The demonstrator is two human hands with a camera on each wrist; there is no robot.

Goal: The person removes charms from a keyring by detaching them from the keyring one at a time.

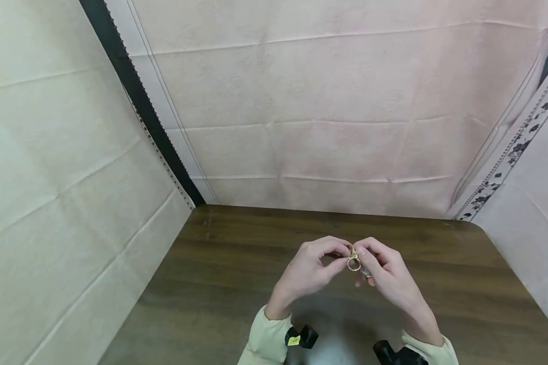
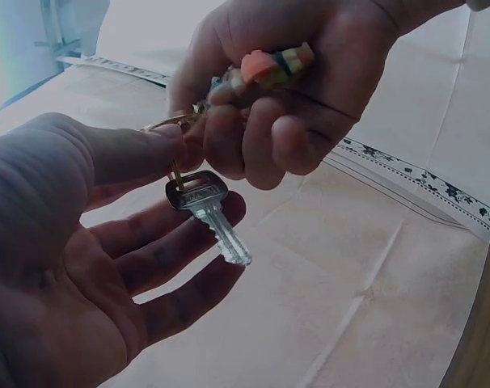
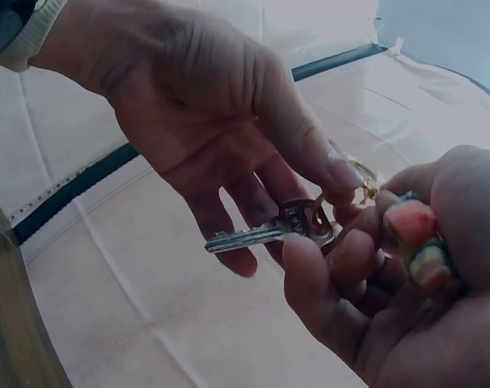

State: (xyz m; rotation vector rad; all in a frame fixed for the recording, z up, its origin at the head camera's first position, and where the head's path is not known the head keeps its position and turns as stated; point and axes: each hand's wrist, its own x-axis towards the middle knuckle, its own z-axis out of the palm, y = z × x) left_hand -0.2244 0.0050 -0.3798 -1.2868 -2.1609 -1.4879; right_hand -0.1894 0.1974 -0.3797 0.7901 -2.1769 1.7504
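Above the table, both hands meet at a gold key ring (image 1: 353,264). My left hand (image 1: 311,267) pinches the ring between thumb and fingertips, its other fingers spread loosely below. A silver key (image 2: 218,222) with a dark head hangs from the ring in front of those fingers. My right hand (image 1: 390,274) grips the chain end next to the ring. A small colourful charm (image 3: 419,238), orange, green and pale yellow, lies in the curl of the right fingers, partly hidden. Right fingertips also come close to the key's head; whether they touch it, I cannot tell.
Under the hands lies a brown wooden table (image 1: 201,304). Creased pale cloth (image 1: 329,101) hangs behind it and on both sides, with a dark strip (image 1: 141,101) at the left corner and a floral border (image 1: 513,152) at the right. A black camera sits on each wrist.
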